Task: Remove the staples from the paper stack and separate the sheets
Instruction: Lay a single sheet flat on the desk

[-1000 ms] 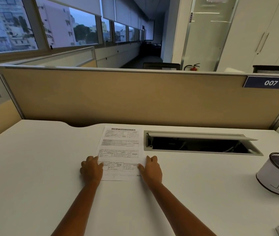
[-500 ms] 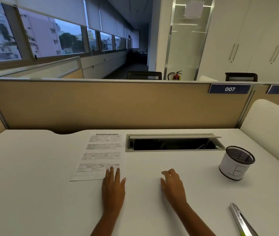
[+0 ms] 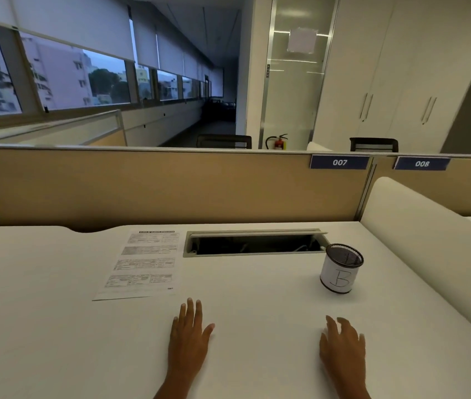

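Both hands are empty: the left hand (image 3: 189, 338) lies flat with fingers spread on the desk (image 3: 257, 306), just below the paper stack's near right corner, and the right hand (image 3: 342, 345) hovers loosely curled, well to the right. The paper stack (image 3: 145, 264) lies flat and square near the desk's middle, untouched, probably parked while a tool is sought. No staple can be made out. Beyond it sits an open cable tray (image 3: 253, 244); a mesh cup (image 3: 340, 267) marked B stands further right.
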